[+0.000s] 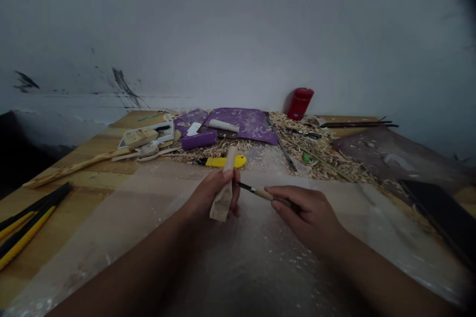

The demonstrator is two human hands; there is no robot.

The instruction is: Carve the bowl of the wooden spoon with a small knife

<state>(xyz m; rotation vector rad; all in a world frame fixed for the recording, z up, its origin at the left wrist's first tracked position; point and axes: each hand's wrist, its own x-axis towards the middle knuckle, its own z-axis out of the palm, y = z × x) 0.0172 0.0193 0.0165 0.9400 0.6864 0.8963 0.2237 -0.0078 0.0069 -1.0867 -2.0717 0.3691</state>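
In the middle of the head view my left hand (217,185) is closed round a pale wooden piece (222,202), held upright with a slight tilt. My right hand (307,210) grips a carving knife (263,193) by its wooden handle. The dark blade points left, and its tip is close to the wooden piece and the left fingers; whether it touches them I cannot tell. Just behind the wooden piece lies a yellow utility knife (238,161). Under both hands a clear plastic sheet (148,218) covers the tabletop.
Wood shavings (323,158) are heaped at the back, around purple sheets (256,126). A red container (299,104) stands by the wall. Black-and-yellow handled pliers (33,223) and a long stick (82,166) lie left. A dark flat object (439,213) lies right.
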